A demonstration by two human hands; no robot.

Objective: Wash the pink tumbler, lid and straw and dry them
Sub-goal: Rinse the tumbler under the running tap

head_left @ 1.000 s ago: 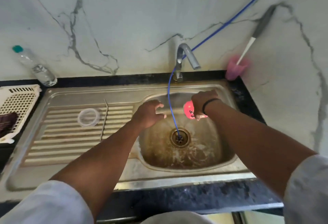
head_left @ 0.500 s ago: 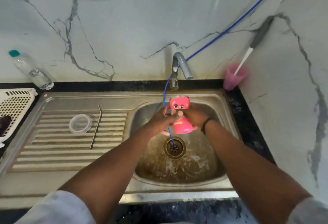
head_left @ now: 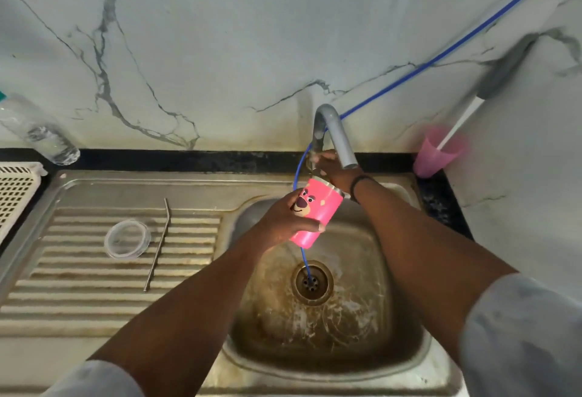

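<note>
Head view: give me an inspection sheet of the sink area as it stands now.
Surface: stainless steel sink, basin stained brown; ribbed draining board on its left.
Job's things: pink cartoon-bear tumbler held tilted over the basin below the grey tap; clear round lid and metal straw lying side by side on the draining board.
Clutter: clear plastic bottle, white slotted basket, pink plastic cup with a white-handled brush in it.
Grippers: left hand grips the tumbler; right hand at the tap's base, grip unclear.
Cables: thin blue hose running down the wall into the drain.
Surroundings: grey-veined marble wall.
</note>
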